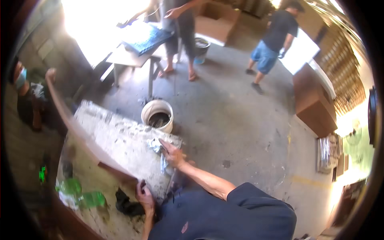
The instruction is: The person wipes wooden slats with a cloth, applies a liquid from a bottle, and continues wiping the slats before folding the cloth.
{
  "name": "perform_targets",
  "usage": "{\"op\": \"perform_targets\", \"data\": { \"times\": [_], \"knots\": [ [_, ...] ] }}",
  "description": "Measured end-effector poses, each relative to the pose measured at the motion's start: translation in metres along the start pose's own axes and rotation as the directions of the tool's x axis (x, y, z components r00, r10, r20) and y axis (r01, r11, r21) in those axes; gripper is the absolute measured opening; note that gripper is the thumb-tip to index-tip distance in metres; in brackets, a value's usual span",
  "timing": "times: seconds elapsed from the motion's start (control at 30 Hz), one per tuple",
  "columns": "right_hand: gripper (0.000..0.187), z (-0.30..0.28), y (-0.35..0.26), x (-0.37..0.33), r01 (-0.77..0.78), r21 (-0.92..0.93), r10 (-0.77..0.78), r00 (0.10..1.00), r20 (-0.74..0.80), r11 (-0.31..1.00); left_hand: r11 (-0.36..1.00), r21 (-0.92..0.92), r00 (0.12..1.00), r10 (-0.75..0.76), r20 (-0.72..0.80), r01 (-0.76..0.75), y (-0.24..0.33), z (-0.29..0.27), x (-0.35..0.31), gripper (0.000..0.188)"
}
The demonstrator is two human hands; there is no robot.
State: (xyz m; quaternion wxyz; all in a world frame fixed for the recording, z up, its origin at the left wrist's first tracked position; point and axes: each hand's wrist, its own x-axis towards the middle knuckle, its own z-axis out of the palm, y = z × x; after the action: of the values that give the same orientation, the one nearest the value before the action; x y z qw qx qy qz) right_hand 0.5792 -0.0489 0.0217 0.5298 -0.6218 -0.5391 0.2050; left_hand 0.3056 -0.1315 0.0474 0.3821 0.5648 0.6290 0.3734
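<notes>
My left hand (145, 197) is closed at the near end of a long, thin brown board (117, 173), fingers curled at its corner. The board stands tilted on edge over a stained worktable (120, 134), its far part smeared by motion and glare. In my right hand (173, 155) is a crumpled white and light-blue rag (154, 145), held above the table's right edge. A black cloth (129, 203) lies beside my left hand. Across at the left, a masked person's raised hand (51, 75) is at the board's far end.
Two green bottles (91, 199) lie on the table's left part. Beyond its far edge stands a white bucket (157, 114) with dark contents. Farther off, one person stands by a small table (130, 56); another handles a white panel (301, 50) near a brown box (316, 100).
</notes>
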Motion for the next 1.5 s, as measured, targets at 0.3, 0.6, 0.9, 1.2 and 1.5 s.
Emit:
{"op": "perform_targets", "data": {
  "times": [0.3,0.6,0.9,1.2,1.5],
  "knots": [
    [0.023,0.006,0.009,-0.032,-0.52,0.513,0.444,0.853,0.274,0.683,0.994,-0.105,0.995,0.004,0.099,0.007,0.005,-0.007,-0.012,0.039],
    [0.026,0.013,-0.144,-0.066,-0.678,0.579,0.398,0.735,0.549,0.453,0.783,-0.435,0.848,-0.211,0.487,0.445,0.075,-0.05,-0.004,0.045],
    [0.025,0.012,-0.154,-0.106,-0.733,0.303,0.191,0.506,0.842,0.609,0.568,-0.773,0.866,-0.498,-0.048,0.284,0.038,-0.055,-0.132,0.021],
    [0.041,0.013,-0.156,-0.155,-0.766,0.152,0.061,0.242,0.968,0.625,0.557,-0.831,0.61,-0.651,-0.452,-0.021,0.034,-0.095,-0.232,0.016],
    [0.049,0.098,-0.195,-0.175,-0.114,0.132,-0.065,0.462,0.885,0.985,0.657,-0.746,0.527,-0.599,-0.604,-0.109,-0.022,-0.245,-0.269,0.022]
  ]
}}
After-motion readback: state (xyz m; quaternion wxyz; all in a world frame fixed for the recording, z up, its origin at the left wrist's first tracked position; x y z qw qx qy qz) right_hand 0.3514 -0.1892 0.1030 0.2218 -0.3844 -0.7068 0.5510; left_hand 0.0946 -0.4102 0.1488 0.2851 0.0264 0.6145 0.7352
